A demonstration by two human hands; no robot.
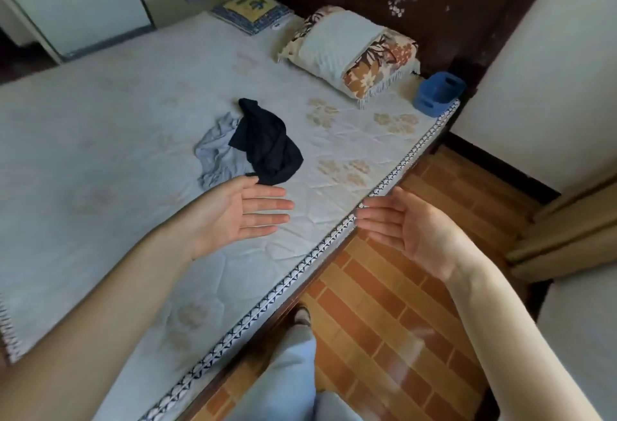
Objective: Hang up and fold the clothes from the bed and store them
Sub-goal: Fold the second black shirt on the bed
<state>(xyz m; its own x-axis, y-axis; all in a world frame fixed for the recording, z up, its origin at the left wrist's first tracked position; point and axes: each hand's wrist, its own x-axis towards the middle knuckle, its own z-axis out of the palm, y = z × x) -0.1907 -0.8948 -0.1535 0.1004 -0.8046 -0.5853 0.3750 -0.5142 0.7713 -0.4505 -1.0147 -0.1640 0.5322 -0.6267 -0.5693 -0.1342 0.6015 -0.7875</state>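
Both palms face up with fingers straight, holding nothing; the left hand (pixel 240 212) hangs over the mattress (pixel 100 113), the right hand (pixel 405 228) off its edge, above the floor; the dark garment (pixel 267 143) lies crumpled just beyond the left fingertips (partly over a pale blue garment (pixel 215 153)), its long axis running away from the person; the left hand is clearly nearer.
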